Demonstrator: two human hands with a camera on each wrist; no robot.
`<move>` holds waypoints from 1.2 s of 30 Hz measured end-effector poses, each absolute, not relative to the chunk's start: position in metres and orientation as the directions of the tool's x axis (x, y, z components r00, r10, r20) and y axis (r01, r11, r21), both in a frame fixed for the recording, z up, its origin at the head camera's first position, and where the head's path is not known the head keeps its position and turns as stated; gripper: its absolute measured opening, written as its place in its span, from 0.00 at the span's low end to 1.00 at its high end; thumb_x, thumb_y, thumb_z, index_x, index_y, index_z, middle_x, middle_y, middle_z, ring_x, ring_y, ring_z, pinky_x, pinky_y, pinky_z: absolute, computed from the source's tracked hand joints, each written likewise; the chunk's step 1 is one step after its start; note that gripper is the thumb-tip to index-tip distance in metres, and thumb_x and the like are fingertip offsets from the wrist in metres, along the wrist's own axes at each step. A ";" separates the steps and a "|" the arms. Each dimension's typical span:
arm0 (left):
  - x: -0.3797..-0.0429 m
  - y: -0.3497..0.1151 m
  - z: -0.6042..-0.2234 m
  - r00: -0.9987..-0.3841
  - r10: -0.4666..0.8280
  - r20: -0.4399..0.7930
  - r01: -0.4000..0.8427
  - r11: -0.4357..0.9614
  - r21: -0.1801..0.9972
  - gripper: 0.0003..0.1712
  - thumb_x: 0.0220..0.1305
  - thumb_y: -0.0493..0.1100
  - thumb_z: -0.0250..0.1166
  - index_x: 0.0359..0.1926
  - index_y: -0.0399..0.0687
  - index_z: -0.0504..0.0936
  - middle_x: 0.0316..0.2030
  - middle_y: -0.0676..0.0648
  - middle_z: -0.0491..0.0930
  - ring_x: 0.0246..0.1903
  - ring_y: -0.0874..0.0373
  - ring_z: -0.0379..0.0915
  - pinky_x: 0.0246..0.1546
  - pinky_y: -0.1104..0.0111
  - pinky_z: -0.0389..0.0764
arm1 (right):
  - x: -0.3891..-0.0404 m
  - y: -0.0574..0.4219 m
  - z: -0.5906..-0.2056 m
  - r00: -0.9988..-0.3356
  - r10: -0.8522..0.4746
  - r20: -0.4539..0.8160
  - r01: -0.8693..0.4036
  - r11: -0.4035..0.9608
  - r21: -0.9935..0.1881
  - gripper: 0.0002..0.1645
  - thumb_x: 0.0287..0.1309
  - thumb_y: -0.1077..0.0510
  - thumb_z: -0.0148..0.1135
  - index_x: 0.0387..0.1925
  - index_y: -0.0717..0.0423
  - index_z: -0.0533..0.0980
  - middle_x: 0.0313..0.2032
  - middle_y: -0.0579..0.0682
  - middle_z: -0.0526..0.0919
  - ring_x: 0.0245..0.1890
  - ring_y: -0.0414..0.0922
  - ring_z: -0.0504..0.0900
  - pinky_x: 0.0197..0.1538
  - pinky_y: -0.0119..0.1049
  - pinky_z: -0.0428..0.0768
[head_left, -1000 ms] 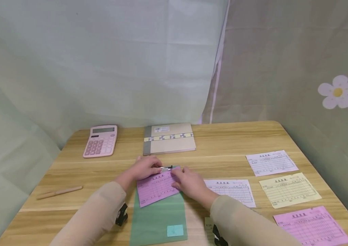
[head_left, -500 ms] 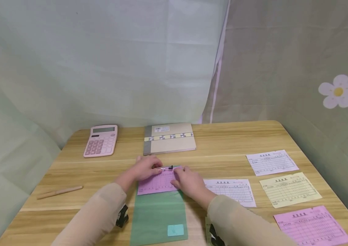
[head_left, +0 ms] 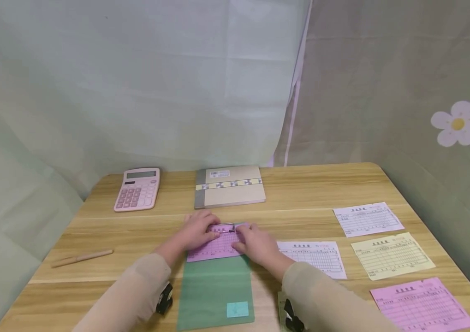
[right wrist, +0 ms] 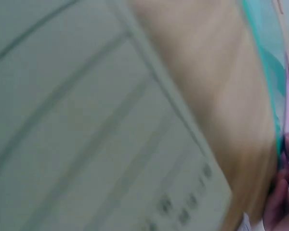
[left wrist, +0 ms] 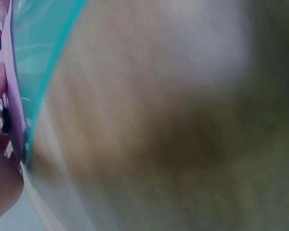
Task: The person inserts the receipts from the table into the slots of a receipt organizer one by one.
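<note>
A: Where do we have the pink slip?

B: At the top of the green folder, with its printed heading partly behind the metal clip.

A: What are our hands doing?

B: Our left hand pinches the clip's left end, its thumb over the paper. Our right hand pinches the slip's right edge.

A: So how do we do this bit well?

B: We seem to be seating the slip under the clip. We'd steady the clip with the left, ease the paper in with the right, and let the clip settle only once the edge is well in. Its lower edge runs roughly parallel to the folder's, so let's not twist it. Pushing too hard could crease it.

A: And how does it look?

B: Thin, with a dark printed grid. From the left wrist we see it bowing slightly. Whether it's a single sheet, we can't tell.

A: Around it?

B: The folder has a pale blue label low on its right. A white slip lies just beside it on the tabletop, and our notebook lies beyond our hands.
</note>
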State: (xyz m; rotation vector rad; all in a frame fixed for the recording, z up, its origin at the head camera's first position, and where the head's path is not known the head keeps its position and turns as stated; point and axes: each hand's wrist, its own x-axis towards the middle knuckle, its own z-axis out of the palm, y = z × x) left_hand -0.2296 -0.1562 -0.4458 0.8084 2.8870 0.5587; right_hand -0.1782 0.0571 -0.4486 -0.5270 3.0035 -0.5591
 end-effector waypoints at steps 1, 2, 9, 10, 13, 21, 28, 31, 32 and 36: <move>-0.230 -0.158 -0.447 -0.857 0.515 0.007 0.477 0.789 0.388 0.20 0.58 0.53 0.64 0.50 0.53 0.77 0.47 0.53 0.73 0.51 0.52 0.64 0.52 0.52 0.59 | -0.179 0.059 -0.447 -0.936 -0.352 0.016 -0.331 0.865 -0.378 0.31 0.55 0.40 0.62 0.56 0.52 0.73 0.44 0.57 0.79 0.35 0.52 0.79 0.36 0.46 0.78; -0.230 -0.159 -0.448 -0.860 0.511 0.000 0.466 0.785 0.409 0.21 0.59 0.53 0.64 0.51 0.54 0.76 0.49 0.52 0.72 0.52 0.51 0.63 0.53 0.51 0.58 | -0.180 0.062 -0.445 -0.930 -0.368 0.007 -0.339 0.848 -0.407 0.31 0.56 0.41 0.62 0.56 0.53 0.72 0.44 0.57 0.79 0.37 0.52 0.79 0.38 0.46 0.78; -0.231 -0.163 -0.447 -0.870 0.492 -0.041 0.411 0.767 0.493 0.21 0.60 0.53 0.63 0.53 0.55 0.74 0.55 0.50 0.69 0.57 0.46 0.57 0.58 0.41 0.48 | -0.188 0.095 -0.430 -0.898 -0.435 -0.062 -0.323 0.750 -0.578 0.30 0.55 0.48 0.65 0.56 0.56 0.72 0.34 0.49 0.74 0.30 0.42 0.72 0.32 0.38 0.74; -0.231 -0.164 -0.447 -0.870 0.491 -0.041 0.409 0.766 0.495 0.21 0.59 0.53 0.63 0.53 0.55 0.74 0.55 0.50 0.69 0.57 0.46 0.57 0.58 0.41 0.48 | -0.188 0.101 -0.427 -0.896 -0.438 -0.067 -0.318 0.742 -0.590 0.30 0.54 0.48 0.65 0.56 0.56 0.72 0.34 0.49 0.73 0.30 0.42 0.72 0.31 0.37 0.73; -0.231 -0.164 -0.446 -0.874 0.484 -0.040 0.405 0.771 0.492 0.21 0.59 0.53 0.64 0.52 0.56 0.75 0.54 0.51 0.69 0.55 0.48 0.58 0.58 0.44 0.51 | -0.190 0.121 -0.420 -0.886 -0.461 -0.060 -0.339 0.729 -0.594 0.31 0.54 0.49 0.66 0.57 0.57 0.72 0.34 0.49 0.72 0.30 0.41 0.71 0.31 0.37 0.73; -0.233 -0.163 -0.454 -0.868 0.493 -0.059 0.409 0.777 0.479 0.20 0.60 0.55 0.62 0.51 0.58 0.74 0.53 0.53 0.69 0.55 0.51 0.59 0.57 0.48 0.53 | -0.182 0.185 -0.414 -0.837 -0.543 -0.068 -0.411 0.705 -0.578 0.27 0.53 0.50 0.67 0.53 0.59 0.75 0.42 0.52 0.75 0.40 0.46 0.75 0.43 0.43 0.74; -0.230 -0.163 -0.456 -0.877 0.476 -0.064 0.390 0.785 0.482 0.19 0.60 0.54 0.63 0.52 0.59 0.74 0.54 0.54 0.69 0.54 0.52 0.58 0.56 0.50 0.54 | -0.174 0.222 -0.414 -0.824 -0.554 -0.119 -0.415 0.734 -0.538 0.25 0.51 0.46 0.68 0.49 0.55 0.78 0.41 0.48 0.75 0.41 0.46 0.76 0.44 0.44 0.75; -0.230 -0.163 -0.455 -0.874 0.481 -0.066 0.394 0.782 0.484 0.20 0.60 0.54 0.63 0.52 0.59 0.75 0.54 0.53 0.69 0.54 0.53 0.59 0.56 0.50 0.55 | -0.172 0.234 -0.414 -0.820 -0.560 -0.120 -0.439 0.748 -0.497 0.25 0.50 0.45 0.68 0.47 0.54 0.79 0.39 0.44 0.75 0.40 0.44 0.76 0.42 0.43 0.75; -0.230 -0.163 -0.455 -0.873 0.483 -0.063 0.398 0.781 0.482 0.20 0.60 0.55 0.63 0.52 0.59 0.75 0.54 0.53 0.69 0.54 0.53 0.59 0.55 0.50 0.55 | -0.171 0.238 -0.414 -0.818 -0.562 -0.121 -0.447 0.754 -0.482 0.25 0.50 0.44 0.68 0.47 0.53 0.79 0.38 0.44 0.75 0.39 0.43 0.76 0.42 0.42 0.75; -0.230 -0.162 -0.455 -0.875 0.482 -0.056 0.399 0.781 0.481 0.19 0.60 0.54 0.63 0.52 0.60 0.75 0.54 0.54 0.69 0.53 0.53 0.59 0.55 0.50 0.55 | -0.169 0.252 -0.414 -0.804 -0.583 -0.116 -0.487 0.758 -0.434 0.25 0.48 0.41 0.68 0.45 0.51 0.80 0.36 0.41 0.73 0.35 0.39 0.73 0.38 0.38 0.74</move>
